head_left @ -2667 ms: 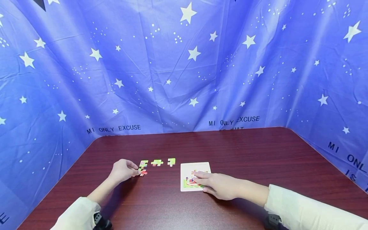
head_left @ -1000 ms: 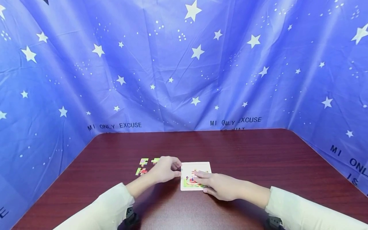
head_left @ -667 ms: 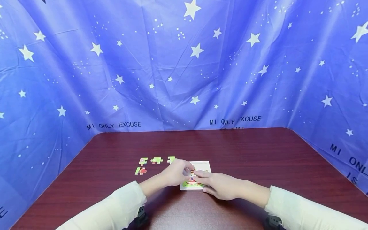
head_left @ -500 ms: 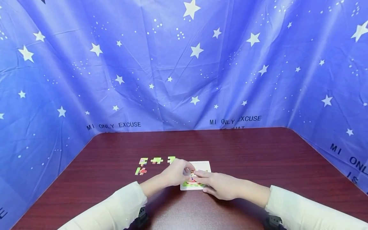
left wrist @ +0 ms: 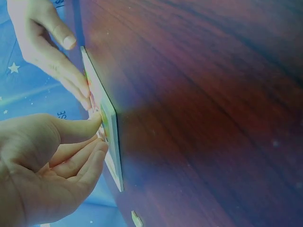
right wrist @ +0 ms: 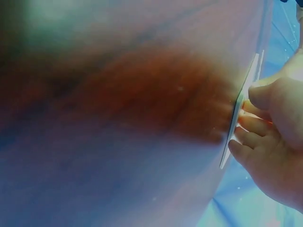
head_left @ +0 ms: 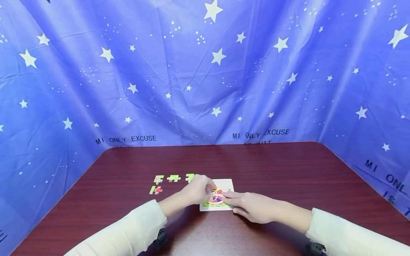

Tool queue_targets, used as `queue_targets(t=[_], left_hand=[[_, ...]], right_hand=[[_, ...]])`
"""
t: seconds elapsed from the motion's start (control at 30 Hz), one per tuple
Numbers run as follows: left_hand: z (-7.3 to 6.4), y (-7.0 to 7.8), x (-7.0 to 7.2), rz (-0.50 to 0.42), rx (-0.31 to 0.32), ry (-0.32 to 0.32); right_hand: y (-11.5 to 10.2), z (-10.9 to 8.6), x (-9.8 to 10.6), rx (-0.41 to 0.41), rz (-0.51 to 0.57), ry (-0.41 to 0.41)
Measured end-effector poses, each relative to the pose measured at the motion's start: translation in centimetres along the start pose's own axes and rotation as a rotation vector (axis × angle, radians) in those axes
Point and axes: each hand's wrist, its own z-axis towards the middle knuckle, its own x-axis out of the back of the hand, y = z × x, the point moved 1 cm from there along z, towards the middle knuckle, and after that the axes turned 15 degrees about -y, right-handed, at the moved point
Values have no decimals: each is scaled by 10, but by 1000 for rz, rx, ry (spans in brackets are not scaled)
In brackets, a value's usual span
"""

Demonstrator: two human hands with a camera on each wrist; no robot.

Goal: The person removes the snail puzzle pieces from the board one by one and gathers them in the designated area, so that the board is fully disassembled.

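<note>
Right hand (head_left: 256, 207) steadying puzzle board (head_left: 225, 184), fingers extended; light pressure likely helping. Left hand (head_left: 196, 189) touching board's left half; can't tell if pinching.

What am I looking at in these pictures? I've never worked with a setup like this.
There is no robot here: a person works with two bare hands. The wide picture comes from a camera worn on the head; the two close, sideways-looking ones come from a camera on each wrist. On the dark red table lie a pale puzzle board and, to its left, loose jigsaw pieces. The right hand rests its fingers on the board. The left hand has its thumb and fingertips over the board's left part; whether it pinches a piece, I cannot tell.
</note>
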Motion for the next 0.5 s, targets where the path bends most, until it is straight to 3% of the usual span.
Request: queue_targets(t=[0.5], left_hand=[[9,1,5,-133,111,-45]], right_hand=[[-2,-1,-4,1,-28,26]])
